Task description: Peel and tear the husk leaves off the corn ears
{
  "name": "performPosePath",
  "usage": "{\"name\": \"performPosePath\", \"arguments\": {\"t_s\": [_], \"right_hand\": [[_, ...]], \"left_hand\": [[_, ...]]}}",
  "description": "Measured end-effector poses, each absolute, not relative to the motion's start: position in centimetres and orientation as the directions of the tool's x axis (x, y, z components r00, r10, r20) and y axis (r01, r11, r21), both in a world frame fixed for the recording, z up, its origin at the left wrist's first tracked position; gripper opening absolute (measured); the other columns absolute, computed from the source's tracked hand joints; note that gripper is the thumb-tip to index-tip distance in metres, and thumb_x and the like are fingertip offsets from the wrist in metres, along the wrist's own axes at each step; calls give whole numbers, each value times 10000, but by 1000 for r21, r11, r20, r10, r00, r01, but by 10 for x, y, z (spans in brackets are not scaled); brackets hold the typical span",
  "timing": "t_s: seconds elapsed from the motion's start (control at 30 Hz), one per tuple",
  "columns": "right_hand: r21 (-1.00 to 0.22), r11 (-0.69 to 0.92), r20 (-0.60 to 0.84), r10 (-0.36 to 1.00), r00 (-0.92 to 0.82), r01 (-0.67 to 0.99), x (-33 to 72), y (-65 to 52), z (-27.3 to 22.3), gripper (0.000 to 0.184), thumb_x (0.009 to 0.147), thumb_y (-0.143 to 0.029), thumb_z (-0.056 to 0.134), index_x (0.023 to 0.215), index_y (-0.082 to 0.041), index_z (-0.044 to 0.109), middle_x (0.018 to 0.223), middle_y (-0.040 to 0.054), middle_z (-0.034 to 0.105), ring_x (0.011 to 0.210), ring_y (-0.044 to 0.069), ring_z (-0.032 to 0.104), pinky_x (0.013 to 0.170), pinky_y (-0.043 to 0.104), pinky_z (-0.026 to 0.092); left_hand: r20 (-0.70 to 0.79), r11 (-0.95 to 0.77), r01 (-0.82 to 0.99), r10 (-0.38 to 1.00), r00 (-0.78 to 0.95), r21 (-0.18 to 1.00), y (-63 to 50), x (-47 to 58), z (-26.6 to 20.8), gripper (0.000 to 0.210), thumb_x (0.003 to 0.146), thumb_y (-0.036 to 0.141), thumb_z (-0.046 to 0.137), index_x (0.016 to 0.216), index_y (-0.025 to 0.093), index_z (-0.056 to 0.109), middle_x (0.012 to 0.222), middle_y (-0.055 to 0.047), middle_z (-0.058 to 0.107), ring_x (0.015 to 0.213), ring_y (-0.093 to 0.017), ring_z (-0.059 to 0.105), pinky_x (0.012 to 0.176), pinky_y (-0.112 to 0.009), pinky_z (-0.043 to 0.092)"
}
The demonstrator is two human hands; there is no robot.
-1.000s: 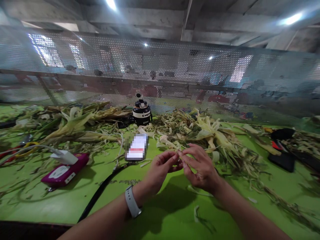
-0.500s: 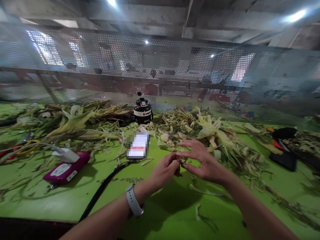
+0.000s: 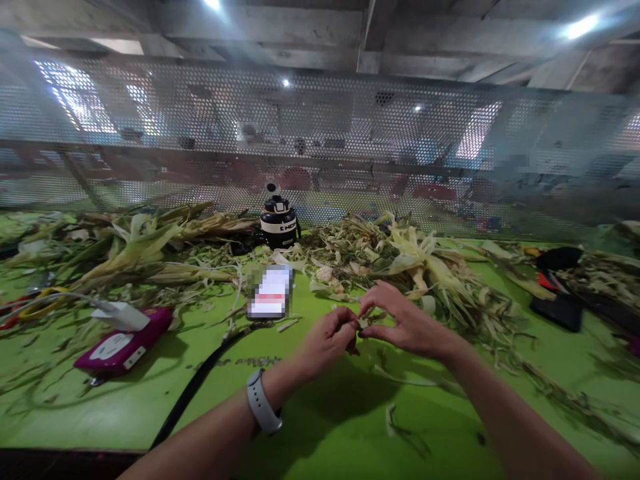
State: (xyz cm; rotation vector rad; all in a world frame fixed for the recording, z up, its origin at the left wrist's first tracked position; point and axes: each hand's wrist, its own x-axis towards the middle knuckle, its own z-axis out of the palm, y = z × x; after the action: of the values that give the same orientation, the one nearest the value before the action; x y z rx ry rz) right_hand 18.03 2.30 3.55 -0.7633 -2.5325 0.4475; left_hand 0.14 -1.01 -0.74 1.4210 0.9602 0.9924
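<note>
My left hand (image 3: pixel 333 337), with a pale watch strap (image 3: pixel 263 403) on its wrist, is closed with its fingers bent inward. A small pale scrap (image 3: pixel 362 323) shows at its fingertips; it is too small to tell what it is. My right hand (image 3: pixel 405 323) meets it there, thumb and fingers curved into a pinch at the scrap. Both hands are above the green tabletop (image 3: pixel 340 427). Just beyond them lie dried corn husks (image 3: pixel 415 257) and shredded husk strips (image 3: pixel 350 250).
A phone (image 3: pixel 271 293) lies left of my hands, near a black strap (image 3: pixel 200 377). Farther left are a magenta power strip (image 3: pixel 125 347) with a white charger (image 3: pixel 123 315) and yellow-handled scissors (image 3: pixel 43 303). A black bottle (image 3: pixel 279 223) stands behind, before a perforated screen (image 3: pixel 325 133).
My right fingers have drawn in from a spread pose to a pinch by the left fingertips. My left hand stays closed. The whole view has shifted slightly.
</note>
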Motion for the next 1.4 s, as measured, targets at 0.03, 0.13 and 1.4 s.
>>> {"name": "performPosePath", "arguments": {"t_s": [0.03,0.13,1.4], "right_hand": [[-427,793,331,584,-741,435,180,23,35,190,812,-315,644,952,-211,569,946,24,620,968,182,562,1091,521,203],[-444,785,320,589,-742,431,180,24,33,163,824,-300,628,940,-209,559,919,8,618,943,172,575,1102,534,174],[-516,752,303,609,-733,411,185,23,38,115,878,-232,547,967,-181,599,922,47,637,853,154,596,756,285,483]], "left_hand": [[52,-58,8,947,317,998,-10,2,-7,122,754,288,472,696,181,481,582,38,460,534,-110,476,574,-276,471],[33,-23,-36,947,318,999,-11,3,-7,149,758,317,497,701,181,483,572,43,455,525,-106,468,581,-290,494],[-103,254,-295,890,444,921,-7,-7,-2,367,625,416,771,777,113,631,699,-46,681,662,-142,655,754,-326,522]]}}
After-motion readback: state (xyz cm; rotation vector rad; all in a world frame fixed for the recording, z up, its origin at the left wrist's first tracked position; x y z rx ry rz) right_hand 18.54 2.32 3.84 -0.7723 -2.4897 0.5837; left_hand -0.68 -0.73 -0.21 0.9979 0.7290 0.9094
